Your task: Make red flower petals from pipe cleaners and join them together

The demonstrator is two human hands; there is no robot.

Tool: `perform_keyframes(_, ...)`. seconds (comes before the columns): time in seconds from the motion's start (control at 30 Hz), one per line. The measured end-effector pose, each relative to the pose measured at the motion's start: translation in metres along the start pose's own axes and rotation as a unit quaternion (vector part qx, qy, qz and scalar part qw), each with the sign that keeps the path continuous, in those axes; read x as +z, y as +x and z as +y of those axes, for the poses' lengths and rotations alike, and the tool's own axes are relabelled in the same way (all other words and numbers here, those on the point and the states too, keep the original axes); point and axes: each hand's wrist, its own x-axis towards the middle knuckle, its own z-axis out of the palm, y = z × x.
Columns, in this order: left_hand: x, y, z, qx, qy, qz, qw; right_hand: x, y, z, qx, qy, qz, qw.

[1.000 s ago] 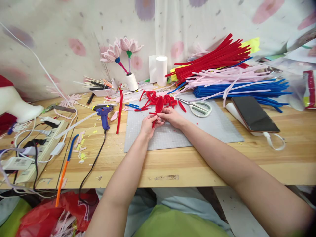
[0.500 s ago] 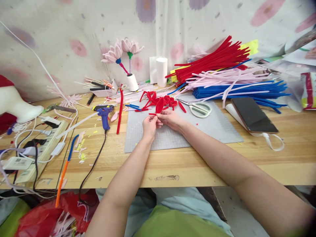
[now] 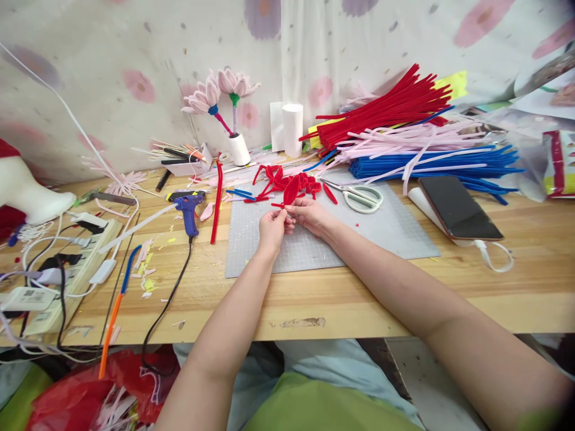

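Observation:
My left hand [image 3: 273,230] and my right hand [image 3: 311,215] meet over the grey cutting mat [image 3: 377,239], fingertips pinched together. Between them they hold a red fuzzy petal [image 3: 291,190], which stands upright above the fingers, with a short red stem end poking out to the left. Behind it on the mat lies a heap of red shaped pieces [image 3: 274,177]. One loose red petal [image 3: 329,193] rests beside the scissors [image 3: 363,199], whose handles point right.
A blue glue gun [image 3: 190,214] with a black cord stands on the left, near a power strip [image 3: 83,269]. Red, pink and blue pipe cleaner bundles [image 3: 431,161] lie at the back right, behind a phone [image 3: 460,206]. Pink flowers [image 3: 236,84] stand behind.
The camera view has shifted slightly. Both hands keep their pinch on the red petal, with hardly any movement.

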Motion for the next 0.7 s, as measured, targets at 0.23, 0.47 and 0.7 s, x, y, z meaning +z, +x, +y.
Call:
perform_keyframes(0.23,-0.005,0.006,-0.005,0.030,0.063,-0.015,0.997,0.001,0.001,0.001,0.005,-0.030,0.040,0.999)
perform_keyframes(0.47,-0.019,0.012,-0.004,0.125,0.089,0.009,0.988,-0.001,0.000,-0.003,-0.004,-0.135,0.042,0.990)
perform_keyframes(0.7,-0.015,0.021,-0.014,0.134,0.020,0.094,0.986,0.008,0.001,0.003,0.024,-0.066,0.024,0.997)
